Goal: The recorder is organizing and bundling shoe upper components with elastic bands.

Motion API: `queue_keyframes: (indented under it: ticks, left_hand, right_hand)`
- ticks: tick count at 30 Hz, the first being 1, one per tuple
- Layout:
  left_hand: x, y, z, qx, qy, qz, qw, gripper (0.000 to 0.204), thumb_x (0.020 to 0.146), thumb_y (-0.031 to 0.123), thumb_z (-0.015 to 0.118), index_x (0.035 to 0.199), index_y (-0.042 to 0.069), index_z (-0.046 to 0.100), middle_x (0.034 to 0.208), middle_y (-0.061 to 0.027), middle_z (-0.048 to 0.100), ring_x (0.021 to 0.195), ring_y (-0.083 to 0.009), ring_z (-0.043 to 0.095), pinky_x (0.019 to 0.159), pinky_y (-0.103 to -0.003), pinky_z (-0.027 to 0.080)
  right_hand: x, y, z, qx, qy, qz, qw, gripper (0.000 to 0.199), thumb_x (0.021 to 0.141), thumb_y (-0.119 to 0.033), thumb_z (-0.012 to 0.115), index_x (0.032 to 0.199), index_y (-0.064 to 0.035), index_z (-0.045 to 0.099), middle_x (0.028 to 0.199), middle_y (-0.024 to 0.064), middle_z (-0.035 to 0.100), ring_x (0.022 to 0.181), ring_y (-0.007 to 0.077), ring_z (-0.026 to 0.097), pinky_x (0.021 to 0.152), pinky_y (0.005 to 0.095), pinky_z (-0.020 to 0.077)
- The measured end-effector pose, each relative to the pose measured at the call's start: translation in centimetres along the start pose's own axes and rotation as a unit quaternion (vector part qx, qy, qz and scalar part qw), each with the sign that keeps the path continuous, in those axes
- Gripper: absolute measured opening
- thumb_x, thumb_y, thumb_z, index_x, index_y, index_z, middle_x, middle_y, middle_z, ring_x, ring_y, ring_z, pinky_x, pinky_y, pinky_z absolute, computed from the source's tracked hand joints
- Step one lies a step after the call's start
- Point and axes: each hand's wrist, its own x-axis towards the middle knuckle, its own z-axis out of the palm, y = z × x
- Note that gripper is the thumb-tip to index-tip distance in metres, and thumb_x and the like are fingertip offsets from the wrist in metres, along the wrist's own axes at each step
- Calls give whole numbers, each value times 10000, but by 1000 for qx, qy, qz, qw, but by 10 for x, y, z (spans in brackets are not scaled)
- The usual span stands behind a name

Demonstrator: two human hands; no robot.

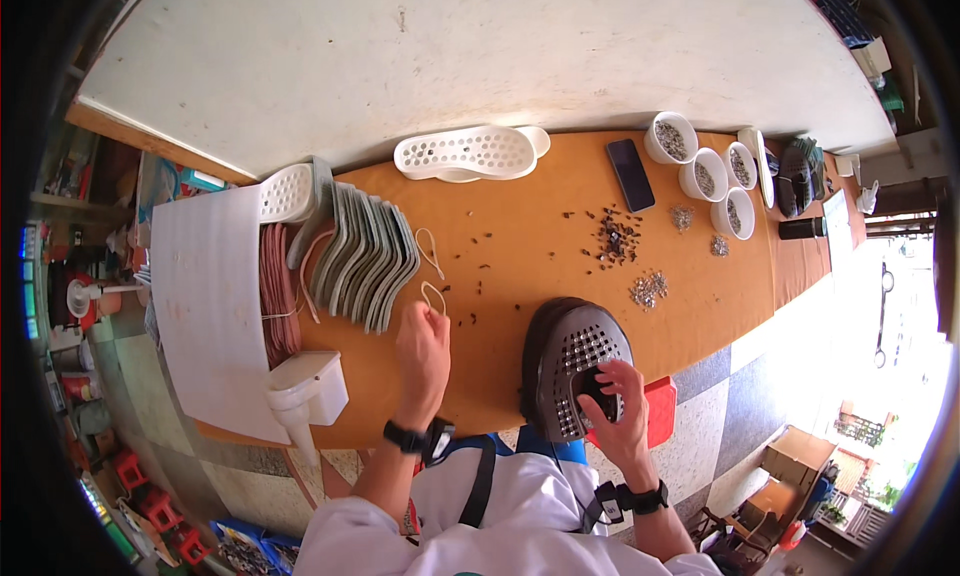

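Note:
A dark grey domed piece [560, 341] with rows of round holes stands at the table's front edge. Over its right part is my right hand [625, 406], thumb and fingers curved around a black rounded piece [597, 389]. My left hand [424, 356] is closed above the table, fingertips pinched together beside a thin pale cord loop [433, 294]; whether the loop is in the pinch is unclear. Small dark studs [615, 241] are strewn across the orange cloth. Silver bits [648, 290] form a pile right of the domed piece.
Grey-green curved strips [365, 261] stand in a row at left, by a pink bundle [278, 286]. White perforated soles [470, 153] lean against the back wall. A phone [630, 176] and white cups [705, 174] of metal bits sit at right. A white container [320, 386] hugs the front-left edge.

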Motion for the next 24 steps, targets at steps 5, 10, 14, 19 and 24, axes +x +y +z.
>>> queue_keyframes:
  ticks: [5,10,14,19,24]
  left_hand:
    - [-35,46,-73,-81,-42,11,996,134,883,-5,667,965,1,562,827,-147,586,731,-303,589,642,-396,475]
    - [-52,64,-129,-123,-235,115,957,148,890,13,680,999,-1,581,836,-107,648,778,-239,643,685,-334,502]
    - [-62,74,-140,-253,-355,-95,895,88,1007,69,604,1018,-12,570,810,-95,646,707,-172,683,641,-282,523]
    - [-72,85,-118,-340,-464,-129,808,91,1023,78,607,1034,-4,570,834,-51,649,690,-98,638,634,-248,517]
    - [-95,108,-83,-383,-488,-125,774,164,1018,136,649,1047,-4,568,847,-30,651,767,-79,635,683,-235,515]
  right_hand:
    - [23,-58,27,24,-98,-94,990,487,870,-76,766,1304,-4,558,1218,178,630,1082,312,658,926,378,537]
    - [28,-94,52,90,-235,-237,938,500,860,-42,744,1323,16,564,1326,202,588,1227,379,579,1045,432,477]
    - [3,-56,52,246,-394,-16,885,233,929,-36,706,1141,26,634,1052,156,709,1019,267,693,932,369,534]
    - [-42,-26,25,709,-277,200,617,27,968,-40,621,952,-21,610,804,56,630,810,171,652,756,301,529]
    - [-72,3,0,823,-189,152,513,115,914,-124,615,892,-32,550,680,20,487,737,199,551,717,360,488]
